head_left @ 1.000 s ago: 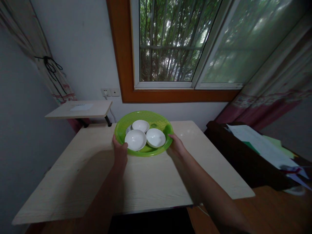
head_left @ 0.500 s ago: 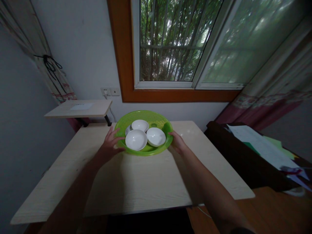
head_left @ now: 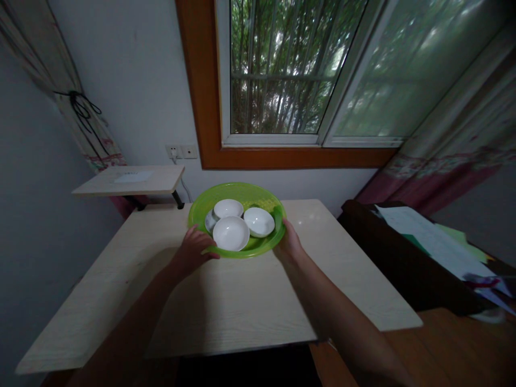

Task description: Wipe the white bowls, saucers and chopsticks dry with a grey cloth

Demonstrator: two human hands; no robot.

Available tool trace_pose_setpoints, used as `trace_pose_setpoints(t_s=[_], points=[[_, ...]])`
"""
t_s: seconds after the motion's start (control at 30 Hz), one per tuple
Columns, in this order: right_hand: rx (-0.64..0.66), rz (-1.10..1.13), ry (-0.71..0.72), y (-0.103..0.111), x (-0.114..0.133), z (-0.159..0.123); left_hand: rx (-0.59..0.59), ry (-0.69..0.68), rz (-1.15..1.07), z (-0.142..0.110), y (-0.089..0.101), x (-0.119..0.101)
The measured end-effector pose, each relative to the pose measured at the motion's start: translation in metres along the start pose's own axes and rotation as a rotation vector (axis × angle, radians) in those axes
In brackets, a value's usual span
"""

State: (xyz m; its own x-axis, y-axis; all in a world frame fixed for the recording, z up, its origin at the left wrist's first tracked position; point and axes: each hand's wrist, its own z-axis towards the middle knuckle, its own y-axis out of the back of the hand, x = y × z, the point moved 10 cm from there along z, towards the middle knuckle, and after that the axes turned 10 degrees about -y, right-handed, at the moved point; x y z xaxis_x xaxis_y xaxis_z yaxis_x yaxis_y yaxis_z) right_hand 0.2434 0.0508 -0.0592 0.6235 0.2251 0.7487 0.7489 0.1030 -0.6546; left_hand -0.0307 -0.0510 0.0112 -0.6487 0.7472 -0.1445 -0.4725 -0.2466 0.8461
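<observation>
A round green plastic basin (head_left: 264, 194) is held near the far side of the table, with white bowls in it. The front bowl (head_left: 231, 234) and the right bowl (head_left: 259, 222) face upward. Behind them sits a back bowl (head_left: 228, 208), and next to it a partly hidden bowl (head_left: 209, 221) shows a patterned side. My left hand (head_left: 195, 250) is closed on the basin's near left rim, thumb at the front edge. On the right rim, my right hand (head_left: 291, 244) grips too, its fingers partly hidden under the basin.
The pale wooden table (head_left: 250, 306) carries a small raised shelf (head_left: 157, 180) with a paper on it at the back left. Behind are a wall socket (head_left: 174, 151) and a window (head_left: 294, 70). To the right stands a dark piece of furniture (head_left: 387, 252) with papers on top.
My left hand has closed from spread fingers onto the basin's rim. The front bowl has shifted right, and the back bowl slightly left. My right hand keeps its hold on the basin.
</observation>
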Motion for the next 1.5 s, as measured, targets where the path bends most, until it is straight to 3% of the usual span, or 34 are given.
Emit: trace_pose_setpoints(t_s=[0.1,0.23,0.37,0.67,0.8,0.93,1.07,1.17,1.3,1.4,1.5], points=[[0.045,0.036,0.099,-0.016,0.002,-0.020,-0.023,0.008,0.086,0.011,-0.006,-0.033],[0.035,0.023,0.110,-0.019,0.001,-0.035,0.008,0.007,0.126,0.033,-0.014,-0.076],[0.039,0.010,0.076,-0.019,0.007,-0.028,-0.012,-0.006,0.146,0.045,-0.017,-0.094],[0.023,-0.152,-0.143,-0.027,0.031,0.013,-0.010,-0.027,0.112,0.039,-0.015,-0.085],[0.024,-0.099,-0.066,-0.032,0.025,0.003,0.006,0.001,0.130,0.041,-0.016,-0.087],[-0.013,-0.017,0.064,-0.027,0.005,-0.025,-0.001,0.025,0.151,0.043,-0.018,-0.088],[-0.082,-0.013,0.072,-0.017,-0.015,-0.050,-0.026,0.031,0.167,0.044,-0.017,-0.090],[-0.138,-0.084,0.095,-0.013,-0.009,-0.051,-0.044,0.026,0.166,0.046,-0.017,-0.094],[-0.133,-0.153,0.132,-0.013,0.011,-0.029,-0.023,0.022,0.136,0.047,-0.016,-0.094],[-0.140,-0.172,0.089,-0.006,0.017,-0.010,0.026,-0.021,0.071,0.042,-0.013,-0.081],[-0.117,-0.187,0.037,-0.001,0.018,-0.002,0.065,-0.048,0.014,0.029,-0.002,-0.046]])
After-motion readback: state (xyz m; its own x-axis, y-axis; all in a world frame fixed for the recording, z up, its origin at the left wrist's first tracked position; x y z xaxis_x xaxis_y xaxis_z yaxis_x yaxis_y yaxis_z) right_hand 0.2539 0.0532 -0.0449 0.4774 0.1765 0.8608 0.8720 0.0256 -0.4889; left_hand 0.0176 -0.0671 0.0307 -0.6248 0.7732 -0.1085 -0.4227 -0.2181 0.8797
